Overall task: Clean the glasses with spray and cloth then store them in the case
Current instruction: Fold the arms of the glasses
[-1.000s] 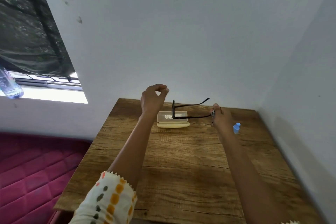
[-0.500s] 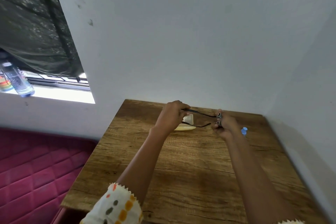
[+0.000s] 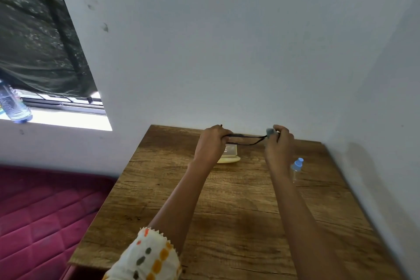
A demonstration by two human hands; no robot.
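Left hand curled round one end of black glasses, mid-frame over the table's far edge. Right hand pinches grey cloth at the other end. Yellow case just below left hand, spray bottle right of right wrist, both on wooden table.

Wooden table: case, spray bottle

Lower centre-left of the frame, there's your sleeve: cream-white cloth scattered with oval spots in orange, grey-green and a touch of red. Its edge is cut in small zigzag points. Past that cuff your forearm is bare right to your left hand. On the right of the frame, your other arm shows bare up to your right hand.
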